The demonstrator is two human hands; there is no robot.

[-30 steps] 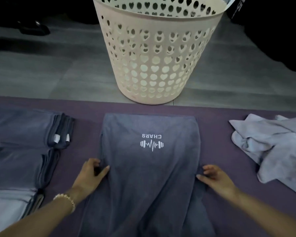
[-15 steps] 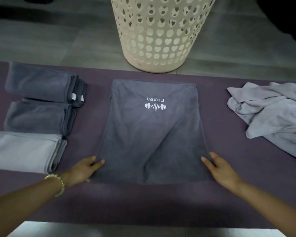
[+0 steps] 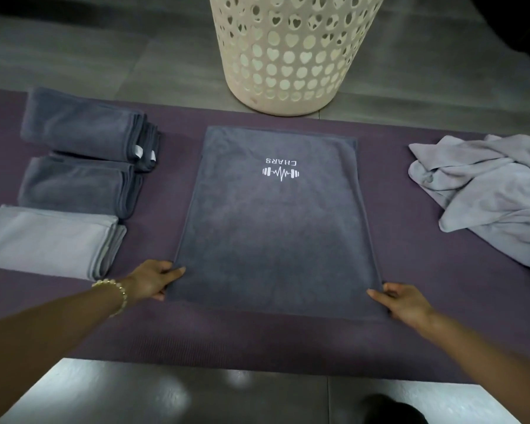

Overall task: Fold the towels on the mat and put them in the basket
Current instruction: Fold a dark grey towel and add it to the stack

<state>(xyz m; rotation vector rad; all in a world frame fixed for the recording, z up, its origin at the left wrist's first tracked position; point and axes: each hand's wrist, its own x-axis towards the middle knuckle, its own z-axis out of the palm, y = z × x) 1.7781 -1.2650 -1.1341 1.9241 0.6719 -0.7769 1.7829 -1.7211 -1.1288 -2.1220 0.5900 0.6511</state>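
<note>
Now a dark grey towel (image 3: 272, 240) lies flat in the middle of the frame on the purple mat (image 3: 257, 341), its white CHARS logo (image 3: 281, 171) upside down near the far edge. At the lower left the left hand (image 3: 152, 283), with a bead bracelet (image 3: 117, 289) on its wrist, has its grip closed on the towel's near left corner, fingers over the cloth and thumb at the near edge. At the lower right the right hand (image 3: 407, 307) takes the near right corner in a like grip, a finger stretched along the top of the cloth. On the left of the frame three folded towels lie in a column: two dark grey ones (image 3: 80, 127) (image 3: 74, 185) and a light grey one (image 3: 43, 237) nearest. A crumpled light grey towel (image 3: 486, 194) lies on the mat at the right. The cream basket (image 3: 288, 56) with heart-shaped holes stands on the floor at top centre, just beyond the mat's far edge.
</note>
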